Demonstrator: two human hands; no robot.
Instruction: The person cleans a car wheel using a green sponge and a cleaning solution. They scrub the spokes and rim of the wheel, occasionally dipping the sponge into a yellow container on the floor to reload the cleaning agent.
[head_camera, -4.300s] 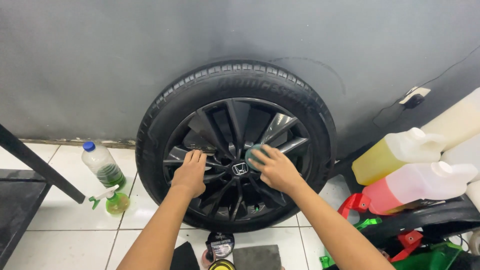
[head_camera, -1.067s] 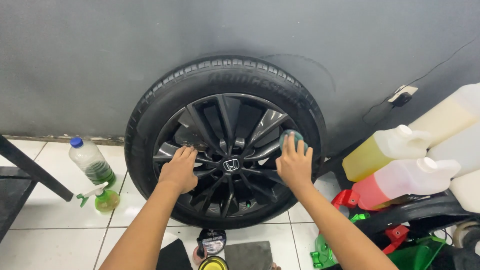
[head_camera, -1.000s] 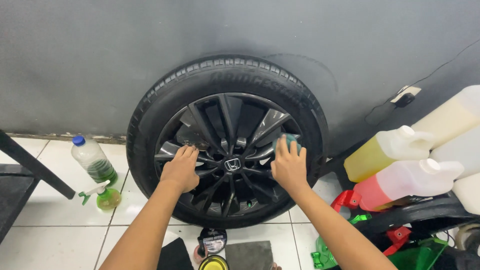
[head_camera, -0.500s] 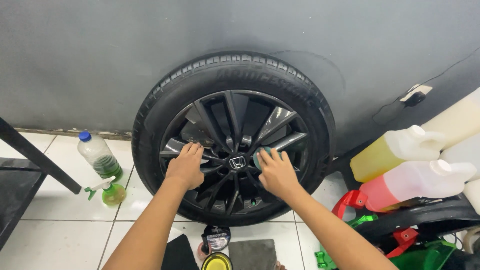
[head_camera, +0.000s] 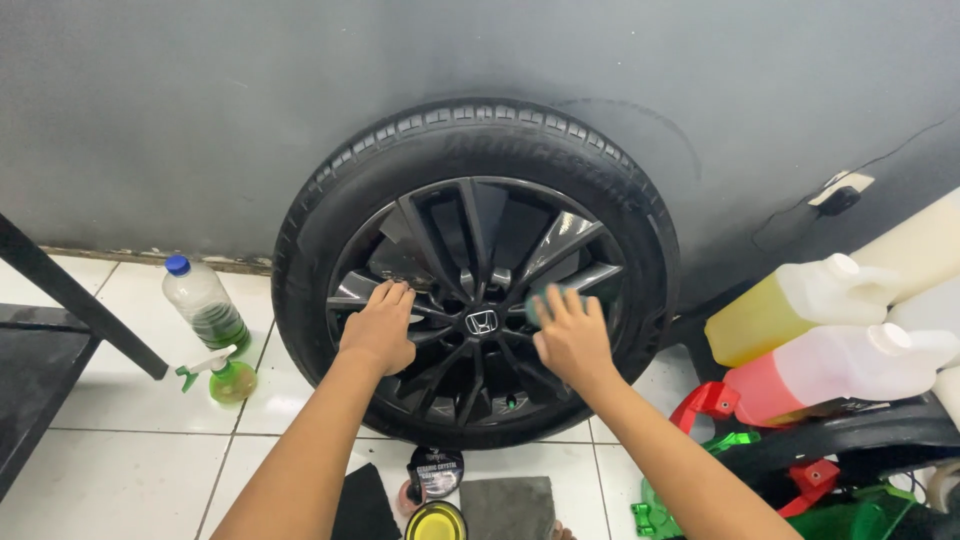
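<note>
The right hand (head_camera: 572, 338) covers most of the green pad (head_camera: 548, 298) on the black wheel (head_camera: 478, 270), the lower edge cuts off the yellow-lidded jar (head_camera: 435, 522) and grey cloth (head_camera: 510, 508), and the right edge crops the cream jug (head_camera: 915, 250).

I see the wheel (head_camera: 478, 270) standing upright against the far grey wall, centre of scene: black multi-spoke rim, black tyre resting on white floor tiles. A teal applicator pad (head_camera: 553, 300) lies pressed flat on a right-hand spoke, partly hidden.
</note>
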